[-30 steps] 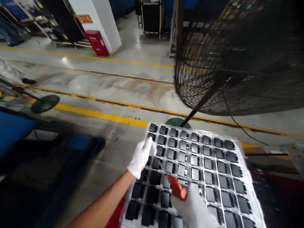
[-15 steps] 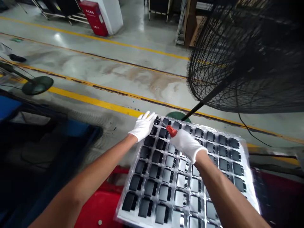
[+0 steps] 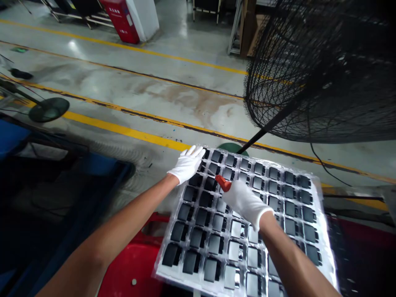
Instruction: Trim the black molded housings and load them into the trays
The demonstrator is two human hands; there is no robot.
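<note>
The tray (image 3: 321, 222) is a thin sheet of clear moulded plastic, tilted up over a red bin (image 3: 130, 268) at the near side of the scene. Its many small pockets each hold 1 of the flat black pieces (image 3: 195, 238). It looks light and bendy, the sort of sheet that sags or twists if lifted by 1 corner, and the glossy surface is probably slick under cotton gloves. The pieces seem to sit loose in their pockets, so a sharp tilt could spill them. I would judge the rim the safest place to hold, at 2 opposite edges, with the sheet kept level.

The left hand (image 3: 186, 164), in a white glove, lies on the far left corner with fingers stretched across the rim. I cannot tell whether the thumb pinches from below. The right hand (image 3: 246, 202), also gloved, is closed around a red-handled tool (image 3: 223, 182), whose thin tip points into a pocket near that same corner.

Beyond the tray's far edge stands a big black fan (image 3: 324, 70) on its pole. A yellow line (image 3: 123, 131) crosses the grey floor (image 3: 173, 95), and a blue cart (image 3: 12, 136) sits at the left.
</note>
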